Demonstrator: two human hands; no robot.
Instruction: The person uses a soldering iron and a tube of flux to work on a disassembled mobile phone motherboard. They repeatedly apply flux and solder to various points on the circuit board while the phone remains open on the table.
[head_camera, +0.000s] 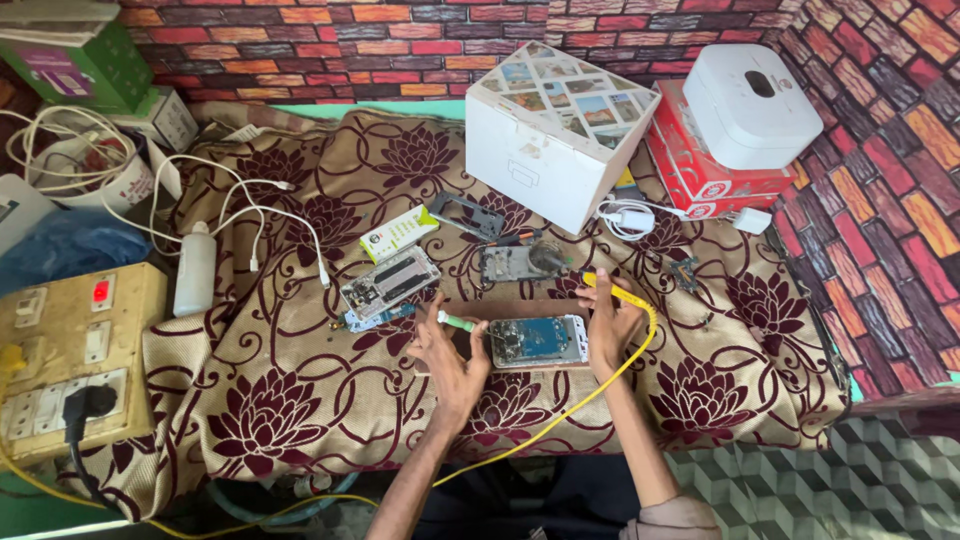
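The opened phone (538, 341), its back removed and its blue and metal internals exposed, lies on a thin brown board (520, 310) at the front centre of the tabletop (300, 400), which is draped in a beige cloth with a maroon flower pattern. The left hand (452, 362) rests against the phone's left edge with fingers loosely curled; a small green-and-white tool (458, 321) lies at its fingertips, and whether the hand grips it cannot be told. The right hand (610, 325) is closed around a yellow-handled tool (612, 288) just beside the phone's right edge; a yellow cable (560, 415) runs from it down toward the person. Behind the phone lie a second dismantled phone (390, 282), a dark frame (466, 215) and another circuit assembly (515, 262). Farther back stand a white box (555, 130) and red cartons (705, 170) carrying a white device (750, 105). A switchboard (70, 355) with a black plug sits at the far left.
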